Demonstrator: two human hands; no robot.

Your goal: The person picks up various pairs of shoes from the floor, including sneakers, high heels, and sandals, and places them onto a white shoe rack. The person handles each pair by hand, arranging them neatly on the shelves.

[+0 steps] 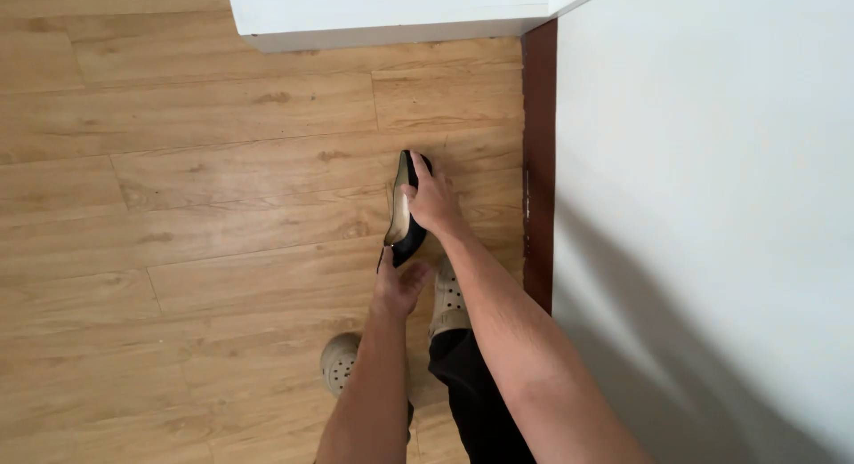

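Head view, looking straight down at floor.

Shoe (405, 217): black outside, tan lining, held on edge above the floor (222, 179), long axis running away from the body. Toe end pointed away, heel end toward the body. Whether any part touched the boards could not be told.

Right hand (433, 201): closed on the far half of shoe from the right side, fingers curled over its upper rim, thumb side hidden behind the shoe. Arm reached in from lower right.

Left hand (398, 286): at near end of shoe, fingers closed around the heel part. Grip mostly hidden by the back of the hand; contact with shoe seen, exact finger placement not told.

Both hands thus on the same shoe, right at the front, left at the rear, close together.

Below the hands: two beige clogs (449, 299) with vent holes on the feet, one just under the left hand, the other nearer the bottom edge and to the left. Dark trouser leg (467, 384) between the forearms.

Surroundings: light wood-plank floor. White wall (712, 161) along the right, with dark brown skirting (538, 161) at its foot, near the shoe but apart from it. White cabinet base (391, 19) at top of view, well apart from the hands.
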